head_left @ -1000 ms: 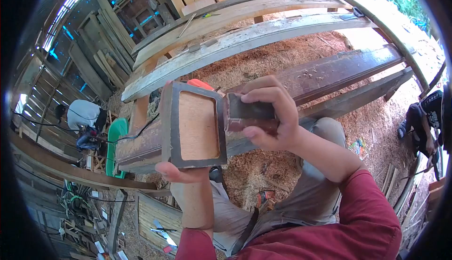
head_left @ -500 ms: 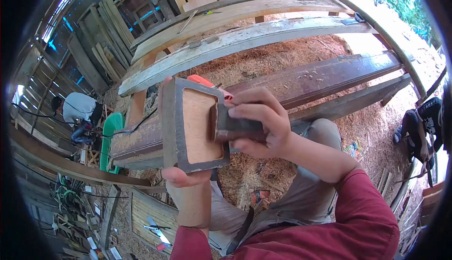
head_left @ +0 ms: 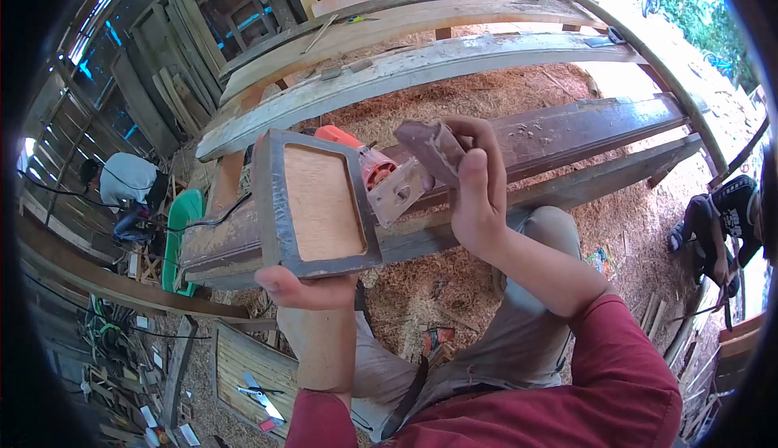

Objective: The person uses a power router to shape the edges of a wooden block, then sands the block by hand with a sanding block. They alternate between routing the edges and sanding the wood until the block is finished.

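Observation:
My left hand grips from below a rectangular wooden panel with a dark raised frame and a pale orange recessed centre, held upright in front of me. My right hand holds a small dark sanding block, lifted clear of the panel and tilted to its upper right. Behind the panel, an orange power tool with a pale base plate rests on a dark moulded beam.
Long planks span the space over a sawdust floor. A person in a white shirt crouches at far left near a green object. Another person sits at far right. Stacked boards lean at the back.
My right hand has lifted the sanding block off the panel's right edge and swung it up and to the right. The panel has shifted slightly left, which uncovers the orange power tool.

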Action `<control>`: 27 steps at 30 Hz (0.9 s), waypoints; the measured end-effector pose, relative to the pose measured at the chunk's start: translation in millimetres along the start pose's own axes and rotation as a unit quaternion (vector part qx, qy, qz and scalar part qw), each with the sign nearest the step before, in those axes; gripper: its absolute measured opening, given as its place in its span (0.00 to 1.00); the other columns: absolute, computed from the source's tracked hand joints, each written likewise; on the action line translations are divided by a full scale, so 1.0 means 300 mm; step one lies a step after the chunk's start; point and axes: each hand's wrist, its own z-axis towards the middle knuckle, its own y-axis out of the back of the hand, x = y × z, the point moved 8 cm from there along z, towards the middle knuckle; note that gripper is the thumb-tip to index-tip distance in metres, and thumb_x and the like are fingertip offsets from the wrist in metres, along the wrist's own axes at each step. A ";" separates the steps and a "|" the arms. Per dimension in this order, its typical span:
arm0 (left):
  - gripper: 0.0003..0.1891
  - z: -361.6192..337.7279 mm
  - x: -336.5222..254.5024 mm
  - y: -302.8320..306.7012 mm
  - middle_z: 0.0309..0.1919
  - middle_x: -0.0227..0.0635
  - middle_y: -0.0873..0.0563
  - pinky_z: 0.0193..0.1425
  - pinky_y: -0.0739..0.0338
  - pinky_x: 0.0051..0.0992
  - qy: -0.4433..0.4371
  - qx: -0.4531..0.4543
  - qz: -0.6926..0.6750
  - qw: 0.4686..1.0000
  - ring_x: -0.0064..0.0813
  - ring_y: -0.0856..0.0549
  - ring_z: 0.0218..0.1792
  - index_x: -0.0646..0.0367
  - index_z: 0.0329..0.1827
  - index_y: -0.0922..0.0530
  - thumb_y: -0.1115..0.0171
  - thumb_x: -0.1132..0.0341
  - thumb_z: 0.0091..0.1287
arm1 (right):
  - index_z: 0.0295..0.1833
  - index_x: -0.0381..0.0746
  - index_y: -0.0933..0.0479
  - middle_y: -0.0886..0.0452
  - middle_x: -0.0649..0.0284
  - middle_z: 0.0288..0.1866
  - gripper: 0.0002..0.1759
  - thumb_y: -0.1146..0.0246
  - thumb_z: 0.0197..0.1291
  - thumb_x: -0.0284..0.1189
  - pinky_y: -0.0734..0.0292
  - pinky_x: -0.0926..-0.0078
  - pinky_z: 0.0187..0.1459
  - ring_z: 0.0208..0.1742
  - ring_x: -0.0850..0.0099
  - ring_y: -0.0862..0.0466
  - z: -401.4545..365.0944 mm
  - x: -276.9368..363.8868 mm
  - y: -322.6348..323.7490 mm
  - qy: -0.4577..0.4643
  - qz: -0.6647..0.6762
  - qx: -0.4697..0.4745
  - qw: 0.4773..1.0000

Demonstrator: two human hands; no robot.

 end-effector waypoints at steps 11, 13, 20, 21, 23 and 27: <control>0.60 -0.020 0.007 -0.150 0.73 0.64 0.28 0.73 0.23 0.47 0.003 0.125 -0.249 0.960 0.55 0.22 0.71 0.77 0.77 0.38 0.54 0.22 0.65 | 0.68 0.35 0.33 0.20 0.62 0.55 0.28 0.51 0.84 0.49 0.24 0.77 0.45 0.48 0.79 0.21 0.002 -0.060 -0.022 -0.103 0.146 0.033 0.983; 0.63 -0.017 0.007 -0.146 0.73 0.64 0.29 0.73 0.23 0.49 -0.011 0.086 -0.166 0.982 0.56 0.22 0.71 0.76 0.78 0.40 0.54 0.18 0.61 | 0.70 0.36 0.36 0.21 0.59 0.58 0.31 0.47 0.81 0.52 0.23 0.75 0.46 0.49 0.75 0.19 0.006 -0.047 -0.040 -0.091 0.141 0.051 0.985; 0.71 0.008 -0.008 -0.231 0.75 0.62 0.31 0.72 0.22 0.55 -0.055 0.022 0.060 0.996 0.59 0.23 0.71 0.68 0.82 0.44 0.55 0.09 0.52 | 0.68 0.33 0.34 0.22 0.60 0.56 0.27 0.40 0.73 0.38 0.25 0.75 0.54 0.51 0.77 0.22 0.008 0.042 -0.092 -0.021 0.144 0.115 0.983; 0.71 0.007 -0.003 -0.226 0.75 0.61 0.31 0.72 0.22 0.56 -0.050 0.030 0.036 0.998 0.59 0.23 0.71 0.66 0.82 0.43 0.55 0.09 0.51 | 0.69 0.32 0.33 0.22 0.59 0.56 0.27 0.40 0.73 0.38 0.25 0.74 0.54 0.52 0.76 0.21 0.005 0.046 -0.090 -0.006 0.143 0.119 0.983; 0.71 0.005 0.015 -0.222 0.75 0.60 0.30 0.71 0.21 0.58 -0.034 0.044 -0.008 0.998 0.60 0.23 0.71 0.63 0.83 0.43 0.56 0.08 0.50 | 0.69 0.32 0.33 0.22 0.59 0.56 0.27 0.42 0.74 0.39 0.24 0.74 0.53 0.51 0.76 0.21 0.005 0.043 -0.082 -0.009 0.150 0.117 0.982; 0.71 0.025 0.052 -0.230 0.75 0.58 0.29 0.69 0.20 0.61 0.021 0.048 -0.137 0.989 0.60 0.22 0.71 0.57 0.84 0.41 0.58 0.06 0.49 | 0.72 0.33 0.36 0.20 0.52 0.62 0.30 0.48 0.80 0.47 0.20 0.69 0.52 0.54 0.70 0.16 0.017 0.003 -0.052 -0.083 0.163 0.106 0.977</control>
